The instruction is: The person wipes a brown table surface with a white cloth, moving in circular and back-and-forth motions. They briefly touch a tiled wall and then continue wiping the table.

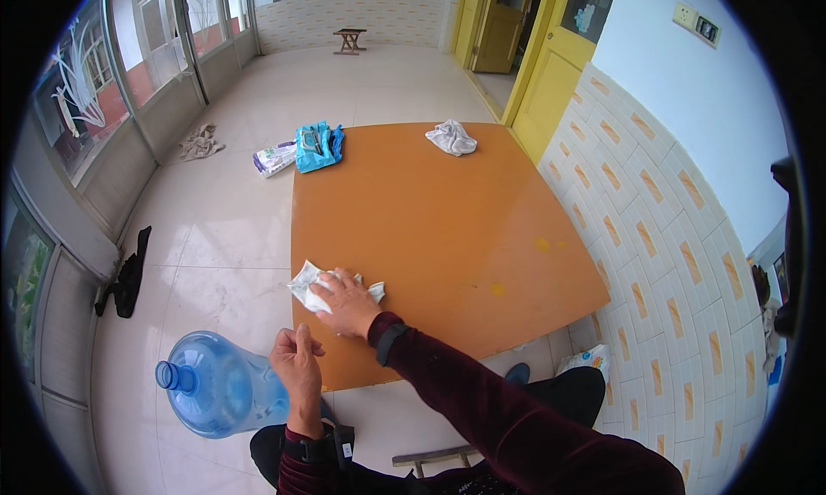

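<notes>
My right hand [348, 305] lies palm down on a crumpled white wipe [308, 287], pressing it to the brown tabletop [426, 217] by its left edge. Parts of the wipe stick out on both sides of my fingers, and its left tip reaches the table's edge. My left hand [297, 359] is raised near the front left corner, thumb up and fingers curled in, with nothing visible in it. Just left of that hand is a large blue plastic water jug [219, 385], its open neck facing left. A few yellow spots [497, 289] mark the tabletop's right half.
At the table's far edge are a blue wipes pack [316, 148], a white and purple packet [274, 159] and a bunched white cloth [452, 138]. A folding stool [350, 41] stands far back. A brown rag [201, 142] lies on the floor. The tiled wall [652, 230] borders the right side.
</notes>
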`<state>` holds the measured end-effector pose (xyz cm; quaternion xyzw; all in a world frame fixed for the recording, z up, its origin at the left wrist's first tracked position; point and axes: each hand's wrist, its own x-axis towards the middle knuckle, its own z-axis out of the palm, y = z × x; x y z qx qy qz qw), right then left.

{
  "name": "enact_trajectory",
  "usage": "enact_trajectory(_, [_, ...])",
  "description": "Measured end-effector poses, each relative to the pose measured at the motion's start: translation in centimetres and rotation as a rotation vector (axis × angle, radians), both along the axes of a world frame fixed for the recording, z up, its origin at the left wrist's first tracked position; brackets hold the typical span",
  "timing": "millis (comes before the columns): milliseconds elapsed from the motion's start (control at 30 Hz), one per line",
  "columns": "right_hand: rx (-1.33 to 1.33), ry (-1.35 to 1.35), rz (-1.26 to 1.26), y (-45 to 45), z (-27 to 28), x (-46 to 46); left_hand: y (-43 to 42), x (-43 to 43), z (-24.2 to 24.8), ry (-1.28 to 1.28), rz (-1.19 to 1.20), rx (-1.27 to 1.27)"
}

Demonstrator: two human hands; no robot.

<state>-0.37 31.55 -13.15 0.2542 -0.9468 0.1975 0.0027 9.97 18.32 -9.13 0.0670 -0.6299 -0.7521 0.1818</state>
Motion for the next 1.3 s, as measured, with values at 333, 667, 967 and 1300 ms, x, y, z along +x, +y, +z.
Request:
enact_trajectory(333, [0.077,0.110,-0.526,23.7,-1.5,-1.6,0.4,-0.3,-0.4,-0.002,0.015,-0.037])
enact_trajectory(667, [0.161,0.040,-1.144,44.4,-2.2,8.1,1.6,-0.5,-0.1,-0.010,-0.012,-0.077])
enact_trajectory(967, [-0.092,0.098,-0.478,33.1,-1.1,11.8,2.9,-0.1,0.4,-0.008,-0.257,-0.009])
enact_trajectory(1300, [-0.840,-0.980,-0.115,20.5,9.1,13.0,8.7,2.4,2.5,0.441,-0.468,-0.787])
